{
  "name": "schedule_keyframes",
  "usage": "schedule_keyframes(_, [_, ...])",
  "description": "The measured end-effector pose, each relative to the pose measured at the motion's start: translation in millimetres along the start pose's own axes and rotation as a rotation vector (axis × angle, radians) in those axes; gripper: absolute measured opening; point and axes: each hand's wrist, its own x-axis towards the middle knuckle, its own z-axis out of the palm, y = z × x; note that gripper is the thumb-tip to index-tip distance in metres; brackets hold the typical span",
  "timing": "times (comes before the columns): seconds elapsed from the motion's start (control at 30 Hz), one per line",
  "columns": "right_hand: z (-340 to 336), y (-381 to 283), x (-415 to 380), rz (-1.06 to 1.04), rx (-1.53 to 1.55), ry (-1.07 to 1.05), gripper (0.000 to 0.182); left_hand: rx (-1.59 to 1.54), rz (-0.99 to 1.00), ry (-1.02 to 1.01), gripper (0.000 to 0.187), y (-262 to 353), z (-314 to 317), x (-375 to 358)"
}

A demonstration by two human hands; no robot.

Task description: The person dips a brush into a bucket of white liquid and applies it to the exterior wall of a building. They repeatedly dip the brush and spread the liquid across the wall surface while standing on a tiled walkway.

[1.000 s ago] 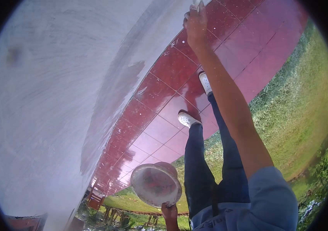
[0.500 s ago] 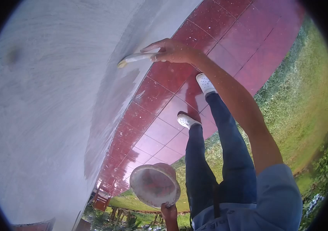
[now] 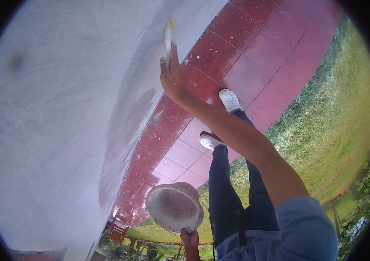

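In my right hand is a paintbrush with a pale handle and yellowish bristles. Its tip points up the view and lies against or very close to the whitish wall; exact contact is hard to tell. Along the wall's lower edge runs a darker grey, wet-looking band. My left hand grips the rim of a paint-stained whitish bowl, tilted so that its inside faces me. How much it contains cannot be made out.
Red floor tiles with white splashes border the wall. My feet in white clogs stand on them. Grass lies to the right. A reddish-brown wooden piece of furniture and plants are at the bottom.
My right hand has swung the paintbrush up the view along the wall, turning it from pointing left to pointing up. The left hand and bowl have barely moved.
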Motion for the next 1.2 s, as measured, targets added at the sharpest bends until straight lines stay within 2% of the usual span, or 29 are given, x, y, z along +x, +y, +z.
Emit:
schedule_keyframes(0.03, [22.1, 1.0, -55.8, 0.120, 0.017, -0.158, 0.066, 0.004, -0.001, 0.001, 0.067, -1.5, 0.7, -2.3])
schedule_keyframes(0.07, [26.8, -0.8, -101.5, 0.321, 0.096, -0.436, 0.070, -0.021, 0.001, -0.017, 0.066, -2.5, 0.7, 0.3])
schedule_keyframes(0.17, [25.5, 21.0, -172.9, 0.301, 0.106, -0.985, 0.065, -0.067, 0.008, 0.008, 0.065, -4.4, 0.4, 2.5])
schedule_keyframes(0.2, [26.2, 29.4, -173.0, 0.314, 0.119, -0.986, 0.065, -0.105, 0.005, 0.047, 0.064, -5.3, -1.3, 3.7])
schedule_keyframes(0.27, [30.2, 55.4, -155.8, -0.129, 0.027, -1.356, 0.054, -0.054, 0.001, 0.074, 0.063, -6.7, -9.9, 8.3])
schedule_keyframes(0.3, [22.1, 43.8, -127.6, -0.054, -0.030, -1.398, 0.050, -0.053, -0.009, 0.053, 0.063, -6.4, -11.6, 10.2])
schedule_keyframes(0.33, [20.9, 52.8, -104.9, -0.103, 0.008, -1.269, 0.049, -0.055, -0.018, 0.028, 0.063, -6.1, -13.9, 12.4])
schedule_keyframes(0.37, [7.8, 43.3, -68.2, -0.053, 0.006, -1.105, 0.051, -0.068, -0.018, 0.031, 0.063, -7.0, -15.0, 12.4])
schedule_keyframes(0.4, [-14.4, 21.1, -14.6, 0.135, -0.035, -1.199, 0.051, -0.066, 0.002, 0.019, 0.063, -7.4, -14.9, 11.5])
schedule_keyframes(0.43, [-29.2, 32.9, 20.1, 0.051, -0.010, -1.080, 0.051, -0.064, 0.021, 0.002, 0.063, -9.9, -14.8, 14.9])
schedule_keyframes(0.47, [-57.6, 19.1, 47.7, 0.099, -0.080, -0.998, 0.050, -0.077, 0.018, 0.002, 0.063, -9.2, -20.0, 18.3])
schedule_keyframes(0.53, [-99.4, 24.6, 85.0, 0.230, -0.016, -0.756, 0.048, -0.085, -0.005, -0.023, 0.063, -10.0, -33.1, 25.9])
schedule_keyframes(0.57, [-125.6, 34.0, 106.2, 0.225, 0.096, -0.755, 0.051, -0.100, -0.007, -0.018, 0.063, -11.5, -37.8, 29.1])
schedule_keyframes(0.63, [-148.8, 33.6, 127.6, 0.175, 0.370, -0.456, 0.040, -0.105, -0.019, 0.035, 0.063, -11.5, -48.4, 33.7])
schedule_keyframes(0.7, [-147.1, 22.6, 135.2, 0.142, 0.462, -0.093, 0.041, -0.128, -0.021, 0.048, 0.063, -13.7, -53.9, 37.0])
schedule_keyframes(0.73, [-135.3, 22.3, 129.8, 0.146, 0.461, -0.093, 0.041, -0.139, -0.029, 0.059, 0.062, -13.4, -58.1, 37.7])
schedule_keyframes(0.8, [-96.9, 24.3, 121.1, 0.085, 0.508, 0.208, 0.042, -0.117, -0.016, 0.052, 0.062, -16.8, -62.2, 37.7])
schedule_keyframes(0.83, [-70.3, 62.2, 117.8, 0.010, 0.599, 0.159, 0.040, -0.097, -0.002, 0.040, 0.061, -17.5, -64.0, 39.6])
schedule_keyframes(0.87, [-35.8, 69.1, 84.6, 0.115, 0.678, 0.024, 0.057, -0.097, -0.002, 0.041, 0.061, -18.0, -66.0, 41.2])
schedule_keyframes(0.9, [9.6, 83.4, 45.7, 0.039, 0.526, -0.072, 0.062, -0.109, 0.000, 0.046, 0.061, -18.6, -67.8, 40.9])
schedule_keyframes(0.93, [49.1, 65.6, -17.9, 0.128, 0.416, -0.064, 0.060, -0.123, 0.002, 0.050, 0.061, -19.2, -68.9, 41.8])
schedule_keyframes(0.97, [93.4, 81.8, -71.5, -0.339, -0.085, 0.192, 0.059, -0.122, 0.004, 0.051, 0.061, -19.2, -66.5, 40.6])
schedule_keyframes(1.0, [97.1, 59.3, -132.7, 0.037, 0.065, -0.112, 0.060, -0.113, 0.008, 0.078, 0.061, -21.9, -60.4, 34.9])
schedule_keyframes(1.03, [104.6, 56.5, -181.6, 0.281, 0.169, -0.383, 0.064, -0.102, 0.009, 0.103, 0.061, -21.3, -55.6, 33.9])
schedule_keyframes(1.07, [116.1, 64.6, -228.0, 0.264, 0.142, -0.525, 0.068, -0.096, 0.010, 0.104, 0.061, -21.8, -54.2, 35.4])
schedule_keyframes(1.1, [104.7, 45.7, -248.6, 0.470, 0.047, -0.851, 0.064, -0.107, 0.006, 0.101, 0.062, -22.9, -55.9, 35.0])
schedule_keyframes(1.17, [114.9, 79.6, -298.9, 0.109, 0.067, -1.251, 0.055, -0.141, 0.004, 0.108, 0.064, -25.0, -68.1, 36.2])
schedule_keyframes(1.2, [117.4, 84.5, -303.2, 0.115, 0.066, -1.259, 0.055, -0.145, 0.001, 0.117, 0.064, -26.0, -69.9, 37.5])
